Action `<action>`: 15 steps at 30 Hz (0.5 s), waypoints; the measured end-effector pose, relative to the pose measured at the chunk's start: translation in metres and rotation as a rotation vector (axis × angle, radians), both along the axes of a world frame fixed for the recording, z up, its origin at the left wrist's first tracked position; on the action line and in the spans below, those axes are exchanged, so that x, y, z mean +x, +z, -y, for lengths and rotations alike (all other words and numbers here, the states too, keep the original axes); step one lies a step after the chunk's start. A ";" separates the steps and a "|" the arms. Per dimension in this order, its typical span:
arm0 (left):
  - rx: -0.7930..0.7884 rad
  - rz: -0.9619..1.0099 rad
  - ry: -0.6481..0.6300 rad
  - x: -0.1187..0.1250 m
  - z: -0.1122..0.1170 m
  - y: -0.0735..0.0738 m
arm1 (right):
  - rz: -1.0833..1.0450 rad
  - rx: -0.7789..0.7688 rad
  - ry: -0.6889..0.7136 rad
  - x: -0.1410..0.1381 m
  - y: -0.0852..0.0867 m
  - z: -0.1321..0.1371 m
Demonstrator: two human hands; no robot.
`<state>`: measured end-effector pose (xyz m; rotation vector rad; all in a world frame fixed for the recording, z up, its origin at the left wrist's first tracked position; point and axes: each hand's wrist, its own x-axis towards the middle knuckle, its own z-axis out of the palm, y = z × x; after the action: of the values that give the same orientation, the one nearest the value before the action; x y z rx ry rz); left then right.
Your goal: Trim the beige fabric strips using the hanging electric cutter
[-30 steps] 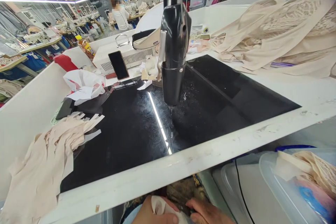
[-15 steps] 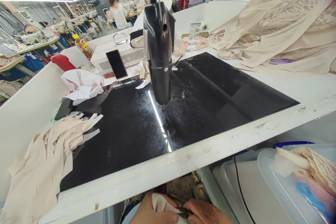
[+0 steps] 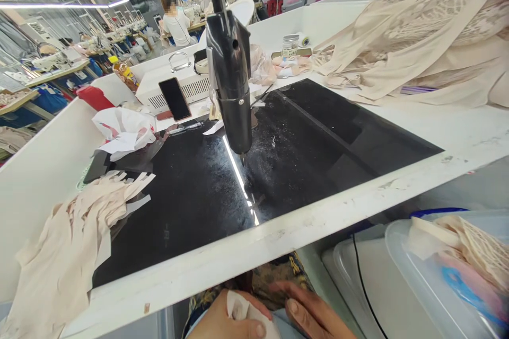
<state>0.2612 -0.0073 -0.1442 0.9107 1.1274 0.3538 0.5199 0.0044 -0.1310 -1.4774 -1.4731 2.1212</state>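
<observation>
Low at the bottom edge, below the table, my left hand [image 3: 226, 322] is closed on a piece of beige fabric [image 3: 236, 306], its thumb pressed over the cloth. Just to the right, my right hand [image 3: 312, 310] has its fingers stretched out and the thumb apart, with nothing visible in it. A light blue surface shows between and below the hands. Above them, a black hanging machine head [image 3: 233, 85] points its thin tip down at the black glass panel [image 3: 191, 206] set in the white table.
Cut beige pieces [image 3: 67, 243] hang over the table's left front edge. A large beige fabric heap [image 3: 397, 47] covers the back right. Right of my hands stands a clear plastic bin [image 3: 405, 259] with fabric inside. A phone [image 3: 175, 99] leans against a white box [image 3: 199, 87].
My right hand has let go of a dark metal tool, which is no longer in sight, and its fingers have opened. My left hand keeps the fabric. The view has shifted slightly.
</observation>
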 end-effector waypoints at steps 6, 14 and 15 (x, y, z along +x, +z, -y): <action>0.002 0.175 0.017 0.000 -0.003 -0.002 | -0.286 -0.181 0.066 -0.018 -0.012 -0.002; -0.059 0.288 0.025 0.001 0.000 -0.001 | 0.102 -0.055 0.031 -0.015 -0.004 -0.002; -0.073 0.343 0.019 0.001 0.002 0.000 | 0.122 -0.030 0.033 -0.015 -0.002 -0.002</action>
<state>0.2618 -0.0097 -0.1443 0.7420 0.8279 0.4629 0.5050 0.0064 -0.1327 -1.6310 -1.5229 2.1150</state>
